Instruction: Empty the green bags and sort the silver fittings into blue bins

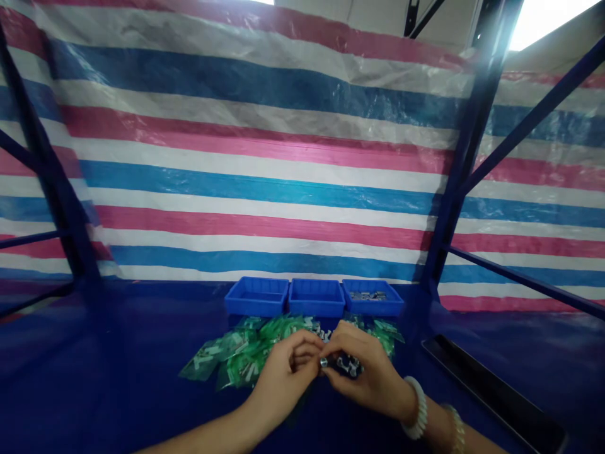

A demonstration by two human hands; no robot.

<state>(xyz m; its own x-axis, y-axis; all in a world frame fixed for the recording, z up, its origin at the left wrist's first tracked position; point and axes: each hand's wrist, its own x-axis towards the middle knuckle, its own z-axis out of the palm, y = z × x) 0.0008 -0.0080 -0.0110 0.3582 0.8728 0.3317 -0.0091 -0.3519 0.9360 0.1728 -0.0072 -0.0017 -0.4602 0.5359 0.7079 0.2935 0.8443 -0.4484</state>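
Note:
My right hand (362,366), with a pale beaded bracelet (418,408) and a second one on the wrist, pinches a small shiny metal piece (324,362) between thumb and finger. Its fingers meet those of my left hand (288,372), which are curled together; what they hold, if anything, is hidden. Small metal parts (348,364) show beneath my right hand. Behind and left of the hands lies a heap of green-tinted plastic bags (248,353) with small parts inside.
Three blue bins stand in a row behind the bags: left (258,306), middle (316,307) and right (375,307), the right one holding metal parts. A long black flat object (491,391) lies at the right. Blue frame posts rise on both sides.

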